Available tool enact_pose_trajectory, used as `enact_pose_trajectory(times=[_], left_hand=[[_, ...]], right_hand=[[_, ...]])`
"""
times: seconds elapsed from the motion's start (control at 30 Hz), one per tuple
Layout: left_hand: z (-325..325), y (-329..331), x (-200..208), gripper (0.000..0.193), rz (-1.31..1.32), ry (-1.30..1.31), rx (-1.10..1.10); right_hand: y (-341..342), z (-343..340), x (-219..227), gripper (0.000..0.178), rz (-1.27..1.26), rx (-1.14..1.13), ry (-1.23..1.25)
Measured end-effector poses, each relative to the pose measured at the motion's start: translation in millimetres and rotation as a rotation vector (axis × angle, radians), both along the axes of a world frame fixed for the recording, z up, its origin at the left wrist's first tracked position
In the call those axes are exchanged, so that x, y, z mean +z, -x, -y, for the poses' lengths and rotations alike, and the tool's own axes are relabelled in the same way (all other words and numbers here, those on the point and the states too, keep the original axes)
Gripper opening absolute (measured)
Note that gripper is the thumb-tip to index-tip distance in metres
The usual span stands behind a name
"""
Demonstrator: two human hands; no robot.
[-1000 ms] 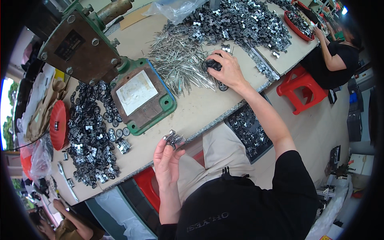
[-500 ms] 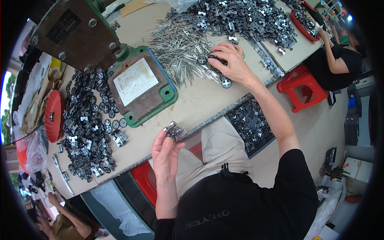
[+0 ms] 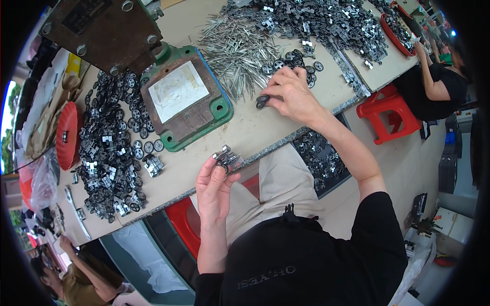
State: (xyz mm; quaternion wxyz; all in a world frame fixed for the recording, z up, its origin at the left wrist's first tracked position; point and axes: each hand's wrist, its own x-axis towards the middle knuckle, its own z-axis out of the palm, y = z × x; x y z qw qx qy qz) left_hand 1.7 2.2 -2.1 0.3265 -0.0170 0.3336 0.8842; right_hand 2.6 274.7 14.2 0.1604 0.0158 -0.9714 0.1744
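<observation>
Between thumb and fingers, my left hand (image 3: 213, 191) grips a small toy car chassis (image 3: 228, 154), silver and black, just off the table's near edge. A black wheel shows on the chassis beside my thumb. My right hand (image 3: 296, 99) pinches small black toy wheels (image 3: 262, 101) above the table; how many is hard to see. Just beyond that hand lie several loose black wheels with silver spokes (image 3: 318, 66). A heap of thin metal pins (image 3: 237, 56) spreads out to their left.
A green-based press (image 3: 186, 137) stands left of centre. Left of it are piled wheels and chassis (image 3: 109, 148) and a red dish (image 3: 68, 135). Black and silver parts (image 3: 326, 25) cover the far table. A red stool (image 3: 388, 115) and other people are at both sides.
My right hand has drawn back from the loose wheels toward me, bringing wheels in its fingertips. My left hand keeps the chassis in nearly the same place.
</observation>
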Motion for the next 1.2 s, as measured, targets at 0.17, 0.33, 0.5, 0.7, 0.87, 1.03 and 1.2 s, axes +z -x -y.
enact_pose_trajectory(times=[0.17, 0.33, 0.5, 0.7, 0.87, 1.03, 1.2], left_hand=[[2, 0, -3, 0.026, 0.006, -0.013, 0.000], [2, 1, -4, 0.026, 0.008, 0.002, -0.005], [-1, 1, 1, 0.025, -0.002, 0.002, -0.021], [-3, 0, -1, 0.025, 0.003, -0.007, -0.004], [-4, 2, -6, 0.025, 0.006, -0.007, -0.010], [-5, 2, -4, 0.026, 0.003, 0.024, -0.016], [-2, 1, -5, 0.026, -0.011, -0.007, -0.016]], right_hand=[[-18, -2, 22, 0.021, -0.070, -0.038, 0.011], [-50, -2, 30, 0.028, 0.158, -0.406, 0.214], [-56, 5, 17, 0.026, 0.159, -0.387, 0.358], [-48, 14, 21, 0.019, 0.138, -0.340, 0.514], [-50, 33, 20, 0.017, 0.262, -0.225, 1.176], [-46, 41, 13, 0.013, 0.166, -0.171, 0.520], [-51, 43, 18, 0.024, 0.203, -0.017, 0.413]])
